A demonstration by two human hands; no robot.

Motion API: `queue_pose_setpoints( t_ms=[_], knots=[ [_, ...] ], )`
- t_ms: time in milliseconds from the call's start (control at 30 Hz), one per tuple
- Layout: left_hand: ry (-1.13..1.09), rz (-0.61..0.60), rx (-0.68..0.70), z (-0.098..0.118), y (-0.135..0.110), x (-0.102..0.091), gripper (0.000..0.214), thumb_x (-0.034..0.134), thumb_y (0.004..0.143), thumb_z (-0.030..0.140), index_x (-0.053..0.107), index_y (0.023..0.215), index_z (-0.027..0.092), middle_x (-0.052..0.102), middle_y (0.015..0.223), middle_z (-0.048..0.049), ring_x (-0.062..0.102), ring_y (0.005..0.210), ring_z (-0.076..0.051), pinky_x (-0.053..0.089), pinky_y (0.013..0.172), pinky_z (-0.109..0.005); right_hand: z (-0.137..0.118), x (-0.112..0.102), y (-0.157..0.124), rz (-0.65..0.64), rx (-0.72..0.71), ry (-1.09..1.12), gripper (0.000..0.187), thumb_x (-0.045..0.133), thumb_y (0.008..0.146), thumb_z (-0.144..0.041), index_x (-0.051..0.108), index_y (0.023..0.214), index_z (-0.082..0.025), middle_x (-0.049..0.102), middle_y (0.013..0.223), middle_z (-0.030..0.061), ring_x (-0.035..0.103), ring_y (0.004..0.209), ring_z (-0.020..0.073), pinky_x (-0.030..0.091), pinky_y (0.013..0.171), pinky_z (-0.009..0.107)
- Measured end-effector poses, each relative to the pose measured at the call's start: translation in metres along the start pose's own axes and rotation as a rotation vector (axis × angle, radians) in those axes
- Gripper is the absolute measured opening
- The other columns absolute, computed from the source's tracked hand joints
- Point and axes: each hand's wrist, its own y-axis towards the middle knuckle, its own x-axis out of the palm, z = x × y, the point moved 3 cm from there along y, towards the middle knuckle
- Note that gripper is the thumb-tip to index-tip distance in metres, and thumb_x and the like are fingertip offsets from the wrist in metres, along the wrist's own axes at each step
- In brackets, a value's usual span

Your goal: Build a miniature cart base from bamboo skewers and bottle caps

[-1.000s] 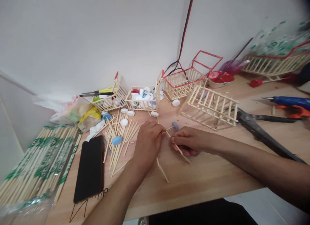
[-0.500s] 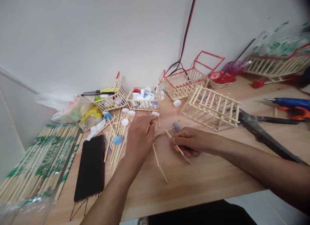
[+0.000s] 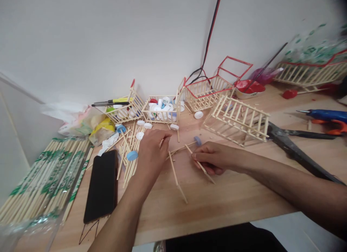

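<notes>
My right hand (image 3: pixel 210 158) pinches a thin wooden stick (image 3: pixel 202 167) that slants down toward me over the table. Behind its fingers, a blue bottle cap (image 3: pixel 197 140) sits at the end of another stick. My left hand (image 3: pixel 152 149) is beside the pile of loose sticks, its thumb and index finger apart; its other fingers are mostly hidden. Just right of that hand, a jointed wooden stick (image 3: pixel 176 178) lies slanting on the table, its upper end close to the fingers. White caps (image 3: pixel 174 127) lie just beyond my left hand.
Small stick-built carts stand along the wall, one filled with caps (image 3: pixel 162 109), one red-trimmed (image 3: pixel 208 94). A stick frame (image 3: pixel 238 118) lies near black-handled shears (image 3: pixel 292 147). At left are a phone (image 3: pixel 101 187) and wrapped chopsticks (image 3: pixel 46 179). Red paint fills a bowl (image 3: pixel 249 87).
My left hand has shifted slightly left, away from the upper end of the jointed stick, and its thumb and index finger have parted. The right hand stays nearly still with its stick.
</notes>
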Motion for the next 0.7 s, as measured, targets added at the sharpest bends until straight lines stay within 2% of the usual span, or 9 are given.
queue_pose_setpoints(
  t_ms=[400, 700],
  knots=[
    [-0.098, -0.118, -0.041, -0.0022, 0.0, 0.0002, 0.013, 0.062, 0.075, 0.01, 0.068, 0.078, 0.021, 0.071, 0.08, 0.0011, 0.061, 0.083, -0.018, 0.045, 0.079, -0.033, -0.0012, 0.0006, -0.001, -0.011, -0.006, 0.029, 0.034, 0.051, 0.085, -0.044, 0.054, 0.067, -0.015, 0.047, 0.045, -0.0056, 0.032, 0.034, 0.0028, 0.02, 0.033, 0.016],
    [-0.072, -0.101, -0.07, 0.004, 0.0015, -0.0011, 0.012, 0.068, 0.075, 0.014, 0.06, 0.067, 0.018, 0.064, 0.069, 0.002, 0.056, 0.073, -0.015, 0.041, 0.07, -0.029, -0.0021, 0.0005, -0.0017, -0.004, 0.007, 0.006, 0.034, 0.05, 0.086, -0.044, 0.053, 0.067, -0.015, 0.046, 0.045, -0.0059, 0.031, 0.034, 0.003, 0.02, 0.034, 0.016]
  ],
)
